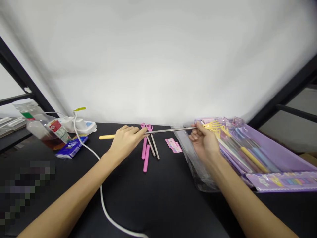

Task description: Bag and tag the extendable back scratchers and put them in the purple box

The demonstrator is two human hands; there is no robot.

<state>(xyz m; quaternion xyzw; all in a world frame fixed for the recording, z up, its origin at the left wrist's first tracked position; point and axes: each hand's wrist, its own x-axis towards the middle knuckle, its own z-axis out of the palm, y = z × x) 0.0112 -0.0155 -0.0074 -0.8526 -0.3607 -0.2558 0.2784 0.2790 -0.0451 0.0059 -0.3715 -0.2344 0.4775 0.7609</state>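
Note:
A telescopic back scratcher with a metal rod (170, 130) and a yellow handle (107, 137) is stretched out level between my hands. My left hand (127, 140) is closed around it where the handle meets the rod. At the other end, my right hand (204, 138) pinches the rod just below the yellow claw (212, 125). Beneath and between my hands, two pink claws (150, 127) with metal rods (155, 145) lie on the black table (158, 205). Two pink handles (146, 158) rest beside them. Small pink cards (173, 145) lie to the right.
A purple package (284, 152) of colourful back scratchers lies at right, with clear plastic wrap (198, 175) along its left side. A bottle (47, 127), a blue packet (71, 147) and a white power strip (89, 127) stand left. A white cable (106, 211) crosses the table.

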